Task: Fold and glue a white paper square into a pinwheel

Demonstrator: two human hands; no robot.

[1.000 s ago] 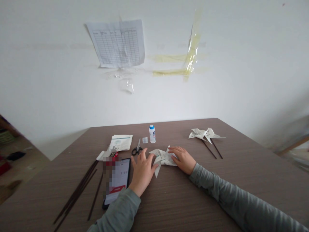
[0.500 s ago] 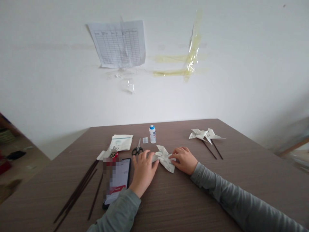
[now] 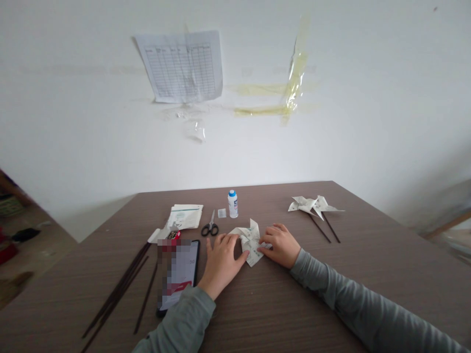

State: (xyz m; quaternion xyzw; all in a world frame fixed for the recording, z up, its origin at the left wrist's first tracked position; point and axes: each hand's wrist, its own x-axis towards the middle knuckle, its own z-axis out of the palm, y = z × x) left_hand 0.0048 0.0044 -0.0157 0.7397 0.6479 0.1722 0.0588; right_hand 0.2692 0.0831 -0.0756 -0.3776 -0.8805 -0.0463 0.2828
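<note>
A white printed-paper pinwheel (image 3: 251, 243) lies on the table between my two hands, its blades folded toward the middle. My left hand (image 3: 223, 262) grips its left side, with the fingers over a blade and the thumb on the lower left edge. From the right, my right hand (image 3: 282, 245) pinches a blade between thumb and curled fingers. Just beyond my left hand lie black-handled scissors (image 3: 209, 228). Behind the pinwheel stands a small white bottle (image 3: 233, 205) with a blue cap, next to a small clear square piece (image 3: 221, 213).
Two finished-looking paper pinwheels (image 3: 306, 204) on dark sticks lie at the back right. On the left are a stack of paper sheets (image 3: 187, 215), a small red box (image 3: 172, 240), several dark sticks (image 3: 119, 289) and a phone (image 3: 182, 279). A wall stands behind the table (image 3: 312, 304).
The pinwheel has turned between my hands, so its blades point differently. My left hand has shifted slightly right, its thumb farther over the paper. My right hand stays at the right side.
</note>
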